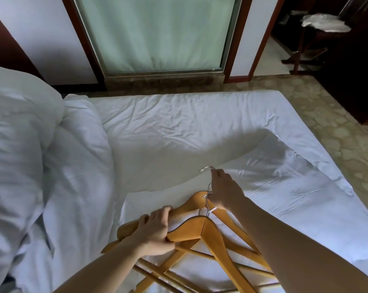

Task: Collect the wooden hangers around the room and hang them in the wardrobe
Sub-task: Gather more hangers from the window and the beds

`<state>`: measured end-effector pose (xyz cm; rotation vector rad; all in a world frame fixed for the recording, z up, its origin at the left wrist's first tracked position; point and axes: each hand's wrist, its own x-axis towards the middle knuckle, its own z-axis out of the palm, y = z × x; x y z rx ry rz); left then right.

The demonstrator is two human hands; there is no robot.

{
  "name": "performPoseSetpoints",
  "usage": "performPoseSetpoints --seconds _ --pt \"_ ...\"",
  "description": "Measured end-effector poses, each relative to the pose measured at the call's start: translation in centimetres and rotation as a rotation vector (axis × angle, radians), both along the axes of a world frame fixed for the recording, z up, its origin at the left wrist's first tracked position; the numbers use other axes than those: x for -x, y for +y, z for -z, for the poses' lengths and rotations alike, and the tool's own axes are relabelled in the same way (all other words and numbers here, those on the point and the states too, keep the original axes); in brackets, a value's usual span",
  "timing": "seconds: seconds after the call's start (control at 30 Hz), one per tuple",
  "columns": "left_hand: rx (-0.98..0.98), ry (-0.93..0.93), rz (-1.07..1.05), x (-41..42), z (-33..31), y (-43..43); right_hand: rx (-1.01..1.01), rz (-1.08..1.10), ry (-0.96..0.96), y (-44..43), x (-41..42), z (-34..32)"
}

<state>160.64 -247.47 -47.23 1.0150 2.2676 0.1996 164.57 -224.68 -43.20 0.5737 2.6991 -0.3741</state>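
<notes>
Several wooden hangers [202,231] with metal hooks lie stacked and crossed over the white bed [178,127], near its front edge. My left hand [154,231] grips the left arms of the stacked hangers, fingers curled over the wood. My right hand [224,190] pinches a metal hook [207,168] at the top of the stack, and other hooks show just below its fingers. The hangers' lower bars run out of view at the bottom. No wardrobe is visible.
A bunched white duvet and pillow [22,144] fill the left side of the bed. A frosted glass door [155,32] in a dark red frame stands beyond it. Patterned floor [335,127] runs along the right, with a dark folding stand [311,45] at the far right.
</notes>
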Motion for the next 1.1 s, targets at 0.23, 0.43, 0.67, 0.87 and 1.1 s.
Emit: performPoseSetpoints --seconds 0.23,0.43,0.67,0.87,1.1 --pt "0.038 0.086 0.098 0.9 1.7 0.3 -0.036 -0.153 -0.067 0.5 1.8 1.0" --pt "-0.095 0.131 0.077 0.7 1.9 -0.4 -0.236 -0.266 0.021 -0.1 2.3 0.2" --pt "-0.075 0.267 0.115 0.4 -0.8 -0.2 -0.369 -0.327 0.220 -1.1 1.6 -3.2" --pt "-0.036 0.009 0.086 -1.0 -2.9 -2.0 -0.333 -0.308 0.308 -2.7 -2.0 -5.9" --pt "-0.061 -0.653 -0.227 -1.0 -6.5 -4.1 -0.386 -0.453 0.590 -6.1 -8.0 -10.3"
